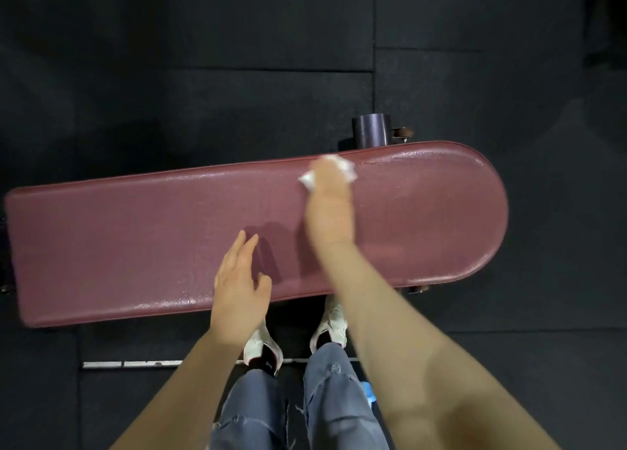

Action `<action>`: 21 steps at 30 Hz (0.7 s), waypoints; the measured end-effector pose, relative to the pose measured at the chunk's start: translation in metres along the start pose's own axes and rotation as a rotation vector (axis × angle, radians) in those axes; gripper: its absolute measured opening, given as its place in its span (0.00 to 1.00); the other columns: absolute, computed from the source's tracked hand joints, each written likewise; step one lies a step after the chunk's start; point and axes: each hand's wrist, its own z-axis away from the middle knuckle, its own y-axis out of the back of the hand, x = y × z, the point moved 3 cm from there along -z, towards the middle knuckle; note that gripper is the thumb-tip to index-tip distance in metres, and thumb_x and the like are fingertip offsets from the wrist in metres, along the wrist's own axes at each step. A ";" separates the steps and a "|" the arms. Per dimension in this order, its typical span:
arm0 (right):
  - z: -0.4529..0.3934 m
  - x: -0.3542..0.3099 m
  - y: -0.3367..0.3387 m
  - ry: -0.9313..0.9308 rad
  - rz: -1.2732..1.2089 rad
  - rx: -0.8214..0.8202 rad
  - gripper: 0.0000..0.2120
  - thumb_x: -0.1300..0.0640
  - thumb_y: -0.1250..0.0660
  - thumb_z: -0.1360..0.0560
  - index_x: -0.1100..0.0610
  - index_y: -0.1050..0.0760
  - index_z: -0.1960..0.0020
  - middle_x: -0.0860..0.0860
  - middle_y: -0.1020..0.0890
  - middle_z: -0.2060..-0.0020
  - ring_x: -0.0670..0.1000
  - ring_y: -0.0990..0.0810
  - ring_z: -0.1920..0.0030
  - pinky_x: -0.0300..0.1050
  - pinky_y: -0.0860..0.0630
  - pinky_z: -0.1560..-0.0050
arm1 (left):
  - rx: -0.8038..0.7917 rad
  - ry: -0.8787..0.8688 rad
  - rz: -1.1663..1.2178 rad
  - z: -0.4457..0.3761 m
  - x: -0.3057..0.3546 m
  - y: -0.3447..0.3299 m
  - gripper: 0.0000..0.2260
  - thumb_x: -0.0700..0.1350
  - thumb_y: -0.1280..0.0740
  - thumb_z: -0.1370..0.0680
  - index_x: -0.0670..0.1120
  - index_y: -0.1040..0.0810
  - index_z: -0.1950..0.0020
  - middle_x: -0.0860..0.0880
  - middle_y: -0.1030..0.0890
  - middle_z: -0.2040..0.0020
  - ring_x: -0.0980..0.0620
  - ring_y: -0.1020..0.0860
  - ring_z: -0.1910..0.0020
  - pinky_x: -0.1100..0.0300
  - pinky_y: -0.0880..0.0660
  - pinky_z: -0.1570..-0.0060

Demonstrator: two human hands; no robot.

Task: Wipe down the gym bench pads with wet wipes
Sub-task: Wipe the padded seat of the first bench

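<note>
right hand (327, 198) motion-blurred — covers most of wipe (342, 168); bench pad (135, 239) left end cut off.

A wipe (342, 169) lies on the bench (135, 232) under the right hand's fingers (327, 178); the left hand's fingers (242, 249) rest nearer, leftward.

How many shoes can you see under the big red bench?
2. The left shoe pokes out below the bench pad by the left hand; the right shoe sits beside the right arm. Their toes are hidden under the pad.
</note>
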 end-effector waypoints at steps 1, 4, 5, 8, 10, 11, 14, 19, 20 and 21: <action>0.009 -0.022 -0.018 0.144 -0.026 -0.199 0.09 0.58 0.39 0.21 0.58 0.24 0.43 0.56 0.22 0.46 0.56 0.24 0.45 0.54 0.30 0.39 | -0.002 -0.011 -0.017 0.000 -0.004 0.002 0.30 0.36 0.38 0.23 0.51 0.39 0.22 0.53 0.43 0.21 0.53 0.44 0.22 0.47 0.45 0.24; 0.042 -0.034 -0.022 0.675 -0.046 -0.598 0.18 0.61 0.41 0.19 0.60 0.28 0.30 0.58 0.28 0.30 0.57 0.31 0.29 0.46 0.43 0.25 | -0.041 -0.054 -0.115 0.002 -0.011 0.002 0.31 0.37 0.38 0.25 0.51 0.39 0.22 0.51 0.41 0.21 0.49 0.42 0.23 0.46 0.41 0.25; 0.041 -0.012 -0.013 0.720 -0.048 -0.582 0.20 0.64 0.42 0.20 0.63 0.31 0.28 0.59 0.30 0.28 0.58 0.32 0.28 0.40 0.50 0.24 | -0.057 -0.043 -0.149 0.003 -0.013 0.001 0.31 0.37 0.39 0.23 0.51 0.41 0.21 0.53 0.45 0.20 0.51 0.45 0.22 0.47 0.43 0.24; 0.020 0.080 0.048 0.517 -0.056 -0.303 0.22 0.62 0.46 0.20 0.60 0.31 0.27 0.55 0.29 0.29 0.54 0.30 0.29 0.34 0.51 0.26 | -0.045 -0.012 -0.173 0.006 -0.011 -0.001 0.31 0.39 0.39 0.21 0.51 0.44 0.20 0.55 0.51 0.19 0.53 0.51 0.21 0.50 0.46 0.23; 0.015 0.153 0.098 0.170 0.019 -0.185 0.20 0.52 0.47 0.17 0.48 0.32 0.26 0.44 0.32 0.27 0.41 0.35 0.29 0.37 0.45 0.27 | -0.036 -0.008 -0.175 0.005 -0.007 -0.005 0.31 0.39 0.39 0.22 0.50 0.44 0.20 0.54 0.51 0.19 0.53 0.51 0.21 0.49 0.47 0.23; 0.016 0.179 0.117 0.023 0.076 -0.131 0.20 0.53 0.45 0.17 0.47 0.33 0.25 0.42 0.33 0.27 0.40 0.37 0.28 0.39 0.43 0.27 | -0.031 -0.004 -0.179 0.005 -0.005 -0.006 0.31 0.39 0.38 0.22 0.50 0.43 0.20 0.53 0.51 0.19 0.52 0.52 0.21 0.49 0.47 0.23; 0.022 0.198 0.133 -0.301 0.095 0.122 0.24 0.65 0.44 0.19 0.56 0.35 0.24 0.50 0.35 0.24 0.52 0.36 0.25 0.46 0.40 0.26 | -0.017 -0.009 -0.210 0.006 -0.003 -0.010 0.31 0.39 0.38 0.22 0.48 0.44 0.20 0.51 0.53 0.19 0.51 0.53 0.21 0.50 0.49 0.23; 0.025 0.086 0.062 -0.184 -0.116 0.259 0.29 0.70 0.44 0.22 0.49 0.37 0.24 0.44 0.30 0.29 0.43 0.32 0.30 0.43 0.34 0.37 | -0.027 -0.007 -0.204 0.006 -0.005 -0.004 0.31 0.39 0.39 0.21 0.50 0.44 0.20 0.53 0.51 0.19 0.52 0.51 0.21 0.50 0.48 0.23; 0.024 0.060 0.047 -0.168 -0.130 0.187 0.25 0.67 0.43 0.21 0.50 0.34 0.26 0.45 0.28 0.30 0.43 0.30 0.32 0.40 0.35 0.38 | -0.024 -0.009 -0.209 0.006 -0.007 -0.002 0.30 0.39 0.38 0.21 0.50 0.44 0.20 0.54 0.50 0.19 0.52 0.50 0.21 0.50 0.48 0.23; 0.025 0.039 0.029 -0.112 -0.141 0.040 0.20 0.62 0.43 0.19 0.54 0.31 0.29 0.50 0.26 0.33 0.47 0.29 0.34 0.37 0.36 0.38 | -0.018 -0.009 -0.213 0.007 -0.008 0.000 0.30 0.39 0.38 0.22 0.49 0.43 0.21 0.54 0.49 0.19 0.52 0.50 0.21 0.50 0.48 0.23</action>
